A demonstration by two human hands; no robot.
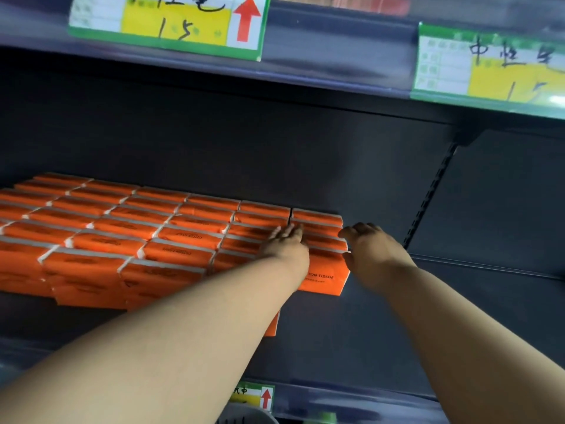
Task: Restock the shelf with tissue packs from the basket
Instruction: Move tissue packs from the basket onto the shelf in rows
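Presses flat left hand (286, 240) onto orange tissue packs (171, 237) on the dark shelf (397, 316); rests right hand (371, 249), loosely curled and gripping nothing, against the rightmost stack (324, 276).

Orange tissue packs (122, 240) are filling the shelf's (382, 316) left and middle; bare board is lying open toward its right edge, under the upper shelf (336, 71).

1. Tissue packs (171, 237): bright orange wrap, white strips along the seams, dark lettering.
2. Shelf (382, 316) beneath the packs: dark grey, nearly black.
3. First price label (165, 22), above the packs: green border, yellow field, black handwriting, red arrow on white.
4. Second price label (489, 68), up and right of the packs: green border, yellow field, black handwriting.
5. Small label (255, 396), below the packs: green, yellow, red arrow on white.
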